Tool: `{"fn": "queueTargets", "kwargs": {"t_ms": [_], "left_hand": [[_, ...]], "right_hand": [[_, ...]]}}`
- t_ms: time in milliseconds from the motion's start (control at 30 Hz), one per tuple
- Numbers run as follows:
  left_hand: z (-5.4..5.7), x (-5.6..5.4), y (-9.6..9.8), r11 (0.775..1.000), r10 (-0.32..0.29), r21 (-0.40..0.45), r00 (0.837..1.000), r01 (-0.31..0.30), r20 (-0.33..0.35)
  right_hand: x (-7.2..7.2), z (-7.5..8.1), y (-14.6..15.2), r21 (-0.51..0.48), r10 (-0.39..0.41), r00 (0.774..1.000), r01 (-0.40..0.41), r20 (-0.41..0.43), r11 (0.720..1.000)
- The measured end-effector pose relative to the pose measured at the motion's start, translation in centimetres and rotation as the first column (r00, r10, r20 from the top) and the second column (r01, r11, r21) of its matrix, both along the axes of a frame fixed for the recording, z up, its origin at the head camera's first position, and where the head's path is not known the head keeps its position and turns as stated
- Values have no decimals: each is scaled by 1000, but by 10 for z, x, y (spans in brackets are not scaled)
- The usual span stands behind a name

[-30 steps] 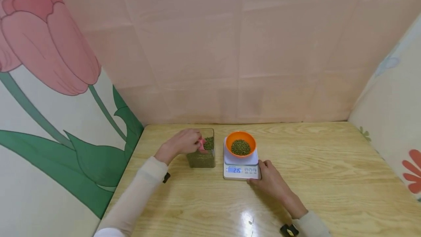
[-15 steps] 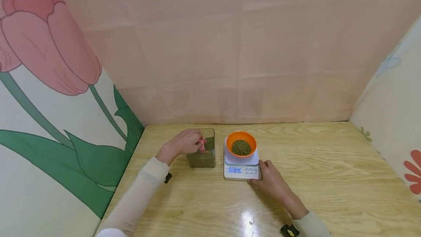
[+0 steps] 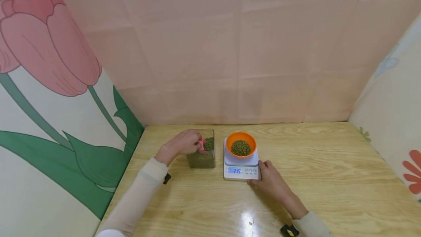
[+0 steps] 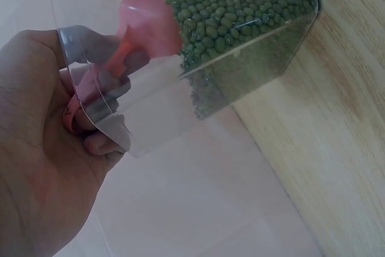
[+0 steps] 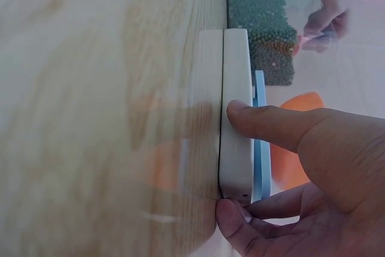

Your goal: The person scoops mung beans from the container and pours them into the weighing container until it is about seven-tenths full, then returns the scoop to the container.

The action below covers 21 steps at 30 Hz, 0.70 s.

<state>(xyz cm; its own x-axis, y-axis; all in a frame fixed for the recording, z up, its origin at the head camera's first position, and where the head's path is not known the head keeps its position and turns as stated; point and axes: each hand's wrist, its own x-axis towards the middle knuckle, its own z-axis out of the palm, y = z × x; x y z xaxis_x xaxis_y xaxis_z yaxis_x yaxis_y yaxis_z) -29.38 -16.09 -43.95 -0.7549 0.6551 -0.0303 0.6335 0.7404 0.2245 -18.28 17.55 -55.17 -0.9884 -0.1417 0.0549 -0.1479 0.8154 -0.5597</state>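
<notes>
My left hand (image 3: pixel 182 144) reaches over the rim of a clear square container (image 3: pixel 202 163) and holds a pink scoop (image 4: pixel 146 19) by its handle. The scoop's head lies against the green mung beans (image 4: pixel 222 10) inside. To the right stands a white kitchen scale (image 3: pixel 227 175), its lit display reading 215. On its platform sits an orange bowl (image 3: pixel 241 136) with more mung beans (image 3: pixel 241 148) at the bottom. My right hand (image 3: pixel 273 183) grips the scale's near right corner. In the right wrist view, the thumb (image 5: pixel 246 118) presses the scale's front edge, with the other fingers round its side.
The wood-grain table (image 3: pixel 329 164) runs back to a pink-covered wall (image 3: pixel 240 65). A wall with a painted tulip (image 3: pixel 62 46) borders it on the left, and another painted wall (image 3: pixel 391 120) on the right.
</notes>
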Motion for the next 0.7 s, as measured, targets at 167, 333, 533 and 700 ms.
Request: {"fn": "queueTargets", "kwargs": {"t_ms": [167, 333, 533, 700], "left_hand": [[-1, 0, 0, 1000, 12, -11, 1000, -12, -8], [-2, 0, 0, 1000, 17, -23, 1000, -17, -21], [-2, 1, -1, 1000, 10, -22, 999, -11, -34], [-1, 1, -3, 1000, 7, 9, 1000, -7, -26]], "right_hand": [[0, 0, 0, -9, 1, 1000, -1, 9, 1000], [0, 1, 0, -13, 0, 1000, 0, 15, 1000], [0, 1, 0, -18, 5, 1000, -4, 15, 1000], [-1, 1, 0, -18, 4, 1000, -4, 14, 1000]]}}
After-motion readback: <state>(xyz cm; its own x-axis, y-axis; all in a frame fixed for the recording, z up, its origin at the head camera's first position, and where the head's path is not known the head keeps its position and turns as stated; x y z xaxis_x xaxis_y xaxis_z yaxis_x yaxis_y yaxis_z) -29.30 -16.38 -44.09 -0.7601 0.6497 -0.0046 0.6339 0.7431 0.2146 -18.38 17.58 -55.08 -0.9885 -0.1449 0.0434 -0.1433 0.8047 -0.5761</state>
